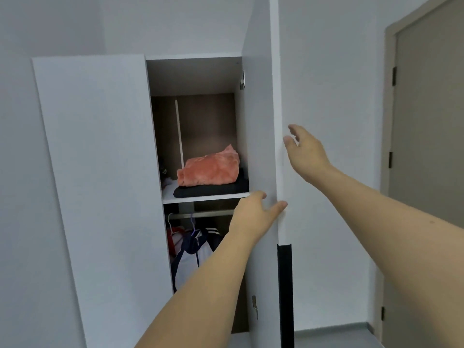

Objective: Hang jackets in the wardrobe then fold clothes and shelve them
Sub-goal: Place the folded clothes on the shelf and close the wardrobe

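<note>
- Closed door [100, 172], far left of the grip: flat, matt white panel, its foot cut off by the frame.
- Shelf [206, 197], just left of the grip at the same height: a white board carrying a fluffy pink garment [209, 169] stacked on a folded black one [213, 188]; small items at the shelf's left end are too dark to make out.
- Rail [208, 214], just below the shelf: a grey bar with hangers; a navy and white jacket [193, 252] hangs under it, partly hidden by the left forearm, with something red behind.
- Left hand [253, 212]: fingers spread and fairly straight, resting on the open door [261, 121], thumb on its front edge; nothing pinched.
- Open door: smooth white, seen nearly edge-on, a black strip handle [285, 292] below the grip.
- Right hand [306, 151], up and right of the grip: fingers loosely spread, at the door's outer face; I cannot tell whether they touch.
- Room door [426, 146], far right: beige, cut off by the frame.
</note>
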`<state>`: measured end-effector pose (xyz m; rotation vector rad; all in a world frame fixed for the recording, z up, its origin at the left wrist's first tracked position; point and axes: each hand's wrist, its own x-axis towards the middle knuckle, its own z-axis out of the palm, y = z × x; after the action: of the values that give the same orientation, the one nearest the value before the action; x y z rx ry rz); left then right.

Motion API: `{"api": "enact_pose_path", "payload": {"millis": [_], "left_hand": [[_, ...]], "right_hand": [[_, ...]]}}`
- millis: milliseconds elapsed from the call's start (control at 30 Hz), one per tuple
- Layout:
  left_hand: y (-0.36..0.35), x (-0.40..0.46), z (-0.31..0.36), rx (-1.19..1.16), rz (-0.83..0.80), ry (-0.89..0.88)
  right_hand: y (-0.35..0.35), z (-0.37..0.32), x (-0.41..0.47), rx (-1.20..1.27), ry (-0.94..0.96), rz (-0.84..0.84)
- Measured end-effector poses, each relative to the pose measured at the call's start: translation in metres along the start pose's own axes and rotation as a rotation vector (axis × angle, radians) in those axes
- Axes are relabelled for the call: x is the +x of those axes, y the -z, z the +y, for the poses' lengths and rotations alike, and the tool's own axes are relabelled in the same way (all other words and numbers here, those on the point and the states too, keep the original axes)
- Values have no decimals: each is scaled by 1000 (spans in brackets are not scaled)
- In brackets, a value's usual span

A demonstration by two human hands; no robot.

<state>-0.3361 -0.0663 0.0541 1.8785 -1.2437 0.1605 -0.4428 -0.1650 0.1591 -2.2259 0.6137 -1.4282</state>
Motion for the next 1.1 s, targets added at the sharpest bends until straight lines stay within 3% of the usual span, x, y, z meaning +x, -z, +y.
{"api": "enact_pose_path", "payload": {"millis": [67,300,400,500,600,733,900,1100], "left_hand": [[-9,3,10,55,40,21],[-15,-1,5,208,255,-15],[1,-11,-11,278,410,-149],[25,-16,-30,528,482,-342],[47,-16,-55,739,485,-395],[77,-11,-96,770,476,-375],[112,7,-151,805,442,-263],[141,48,-216,934,365,-86]], "right_hand": [[-6,9,0,138,-27,-85],[-33,38,12,298,89,-135],[-57,40,14,342,187,-142],[-89,40,16,320,302,-181],[-121,34,22,249,403,-187],[-162,24,33,52,550,-148],[-210,25,49,-127,596,-300],[-275,21,77,-433,678,-317]]}}
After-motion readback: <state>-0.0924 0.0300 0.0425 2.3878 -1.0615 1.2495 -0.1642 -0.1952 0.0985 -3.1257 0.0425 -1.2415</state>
